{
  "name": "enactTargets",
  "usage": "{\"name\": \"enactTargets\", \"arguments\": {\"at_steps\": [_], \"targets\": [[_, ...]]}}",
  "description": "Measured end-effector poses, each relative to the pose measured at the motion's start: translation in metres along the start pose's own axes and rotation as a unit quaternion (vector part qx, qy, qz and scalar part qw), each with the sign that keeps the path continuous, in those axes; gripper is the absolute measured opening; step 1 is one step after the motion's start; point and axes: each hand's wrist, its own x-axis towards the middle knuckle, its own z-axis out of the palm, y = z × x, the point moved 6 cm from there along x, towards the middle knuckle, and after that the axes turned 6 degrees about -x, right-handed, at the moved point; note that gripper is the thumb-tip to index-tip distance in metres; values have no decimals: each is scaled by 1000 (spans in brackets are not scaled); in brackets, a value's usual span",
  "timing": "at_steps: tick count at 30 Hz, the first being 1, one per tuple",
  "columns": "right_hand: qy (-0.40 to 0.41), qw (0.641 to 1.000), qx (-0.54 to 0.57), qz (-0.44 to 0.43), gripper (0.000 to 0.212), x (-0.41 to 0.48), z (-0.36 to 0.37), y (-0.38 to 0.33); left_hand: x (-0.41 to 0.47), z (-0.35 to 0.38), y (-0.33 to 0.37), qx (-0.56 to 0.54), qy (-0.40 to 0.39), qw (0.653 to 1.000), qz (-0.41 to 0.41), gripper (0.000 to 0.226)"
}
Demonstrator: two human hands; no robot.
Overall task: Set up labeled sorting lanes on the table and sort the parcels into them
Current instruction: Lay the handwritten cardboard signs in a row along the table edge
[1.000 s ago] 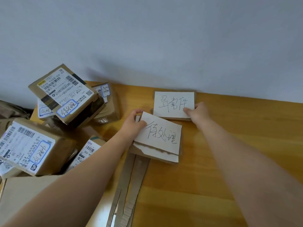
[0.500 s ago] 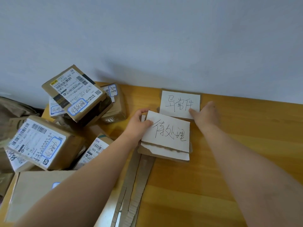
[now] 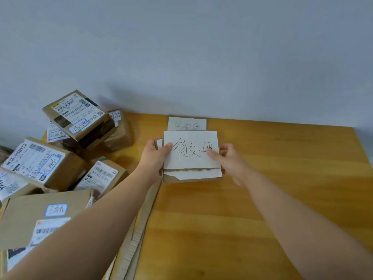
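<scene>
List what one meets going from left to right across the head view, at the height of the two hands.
Pile of brown cardboard parcels with white shipping labels → left hand → white handwritten label card held by both hands → right hand → bare part of the orange-brown wooden table.

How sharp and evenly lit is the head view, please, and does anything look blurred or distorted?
Head view: soft, even light, no glare; a faint shadow on the wall behind the parcels. The held card reads clearly, the far card is blurred. Wide-angle stretch enlarges the forearms at the bottom edge.
</scene>
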Motion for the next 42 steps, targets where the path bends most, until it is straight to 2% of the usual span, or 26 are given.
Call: {"name": "enactTargets", "arguments": {"at_steps": [5, 8, 12, 16, 21, 25, 27, 33, 42], "targets": [[64, 997, 23, -42, 46, -39, -53, 11, -48, 45, -10, -10, 0, 1000, 28, 37], [101, 993, 34, -45, 34, -58, -92, 21, -75, 75, -21, -10, -9, 999, 32, 38], [113, 993, 12, -44, 19, -70, -140, 33, -102, 111, -42, -27, -74, 997, 18, 26], [106, 993, -19, -48, 28, -69, -159, 38, -121, 131, -55, -58, -100, 993, 20, 26], [97, 994, -34, -24, 36, -55, -162, 44, -116, 128, -57, 12, -81, 996, 32, 46], [149, 976, -147, -65, 43, -47, -160, 31, -95, 127, -52, 50, -91, 994, 36, 44], [185, 964, -172, -79, 45, -38, -162, 24, -82, 124, -53, 54, -71, 996, 31, 41], [207, 969, -130, -36, 14, 17, -176, 23, -40, 98, -58, 112, 5, 994, 3, 33], [160, 977, -105, 92, 25, 86, -160, 48, 13, 87, -56, 134, -9, 990, -53, 22]]}}
